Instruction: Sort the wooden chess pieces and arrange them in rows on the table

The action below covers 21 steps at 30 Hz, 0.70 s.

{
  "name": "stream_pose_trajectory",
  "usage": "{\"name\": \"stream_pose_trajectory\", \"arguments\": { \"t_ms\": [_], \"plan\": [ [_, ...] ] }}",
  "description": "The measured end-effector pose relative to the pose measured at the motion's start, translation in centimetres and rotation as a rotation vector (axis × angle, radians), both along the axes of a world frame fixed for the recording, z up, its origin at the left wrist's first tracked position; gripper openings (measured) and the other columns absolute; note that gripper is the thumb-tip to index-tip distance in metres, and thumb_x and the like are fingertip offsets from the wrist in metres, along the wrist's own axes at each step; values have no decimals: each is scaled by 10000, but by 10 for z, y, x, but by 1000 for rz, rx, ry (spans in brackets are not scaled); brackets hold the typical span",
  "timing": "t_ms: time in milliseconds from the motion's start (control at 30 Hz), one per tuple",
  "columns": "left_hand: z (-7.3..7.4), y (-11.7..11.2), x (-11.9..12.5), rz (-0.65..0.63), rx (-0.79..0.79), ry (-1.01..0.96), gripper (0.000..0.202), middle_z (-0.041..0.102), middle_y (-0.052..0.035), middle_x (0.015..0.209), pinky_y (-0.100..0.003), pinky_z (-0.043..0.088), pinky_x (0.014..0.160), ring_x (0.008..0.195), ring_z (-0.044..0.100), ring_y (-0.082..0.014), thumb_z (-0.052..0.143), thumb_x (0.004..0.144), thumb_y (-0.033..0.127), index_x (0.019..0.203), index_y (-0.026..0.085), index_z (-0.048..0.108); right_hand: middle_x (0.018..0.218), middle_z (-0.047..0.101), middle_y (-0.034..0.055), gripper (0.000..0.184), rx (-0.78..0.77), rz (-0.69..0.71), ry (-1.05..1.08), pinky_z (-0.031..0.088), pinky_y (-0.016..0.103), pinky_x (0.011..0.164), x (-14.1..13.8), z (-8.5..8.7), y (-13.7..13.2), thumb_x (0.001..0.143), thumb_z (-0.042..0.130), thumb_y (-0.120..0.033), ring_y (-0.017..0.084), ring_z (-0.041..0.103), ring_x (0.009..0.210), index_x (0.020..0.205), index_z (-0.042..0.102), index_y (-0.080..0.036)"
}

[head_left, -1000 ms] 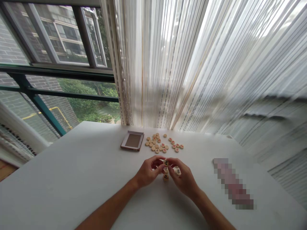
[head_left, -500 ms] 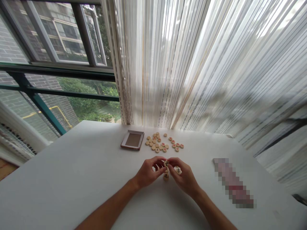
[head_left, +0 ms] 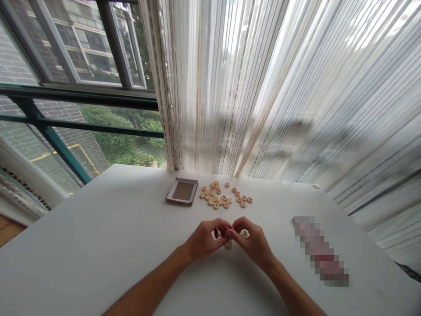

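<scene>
Nearest disc (head_left: 229, 245) only partly visible

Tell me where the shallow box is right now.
In the head view, the shallow box lies near the far edge of the table, left of centre, just left of the scattered round pieces.

red-lettered far discs (head_left: 244, 199) | black-lettered near disc (head_left: 244, 234) | too small to read

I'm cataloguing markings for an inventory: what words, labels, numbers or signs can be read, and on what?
None reads clearly enough to quote.
Red-marked discs: characters too small.
Black-marked disc among the scattered ones: too small.
Disc seen within the right hand's curl: black character, too small.
Pixelated item at right: nothing legible.
</scene>
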State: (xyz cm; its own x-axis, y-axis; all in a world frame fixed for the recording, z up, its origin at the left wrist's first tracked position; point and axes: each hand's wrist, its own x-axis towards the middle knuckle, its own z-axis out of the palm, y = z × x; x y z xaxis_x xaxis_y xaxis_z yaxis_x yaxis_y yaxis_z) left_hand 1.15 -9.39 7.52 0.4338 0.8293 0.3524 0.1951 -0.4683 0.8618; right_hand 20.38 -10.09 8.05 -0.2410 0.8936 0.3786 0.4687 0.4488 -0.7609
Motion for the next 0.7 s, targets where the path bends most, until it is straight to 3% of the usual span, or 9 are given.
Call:
{"name": "stream_pose_trajectory", "arguments": {
  "t_ms": [200, 700],
  "plan": [
    [2, 1, -2, 0, -22, -7, 216, 720, -47, 802, -241, 477, 611, 675, 620, -145, 662, 861, 354, 974, 170, 683, 753, 714, 18, 185, 5, 4, 24, 539, 251, 635, 0, 0, 0, 925, 603, -370, 162, 679, 676, 844, 651, -210],
    [-2, 7, -4, 40, -89, -60, 296, 727, -48, 833, -253, 504, 657, 725, 652, -155, 709, 828, 363, 1046, 174, 641, 922, 708, 45, 115, -84, 83, 102, 555, 241, 645, -2, 6, -2, 944, 557, -308, 185, 698, 837, 1001, 602, -219]
  ]
}}
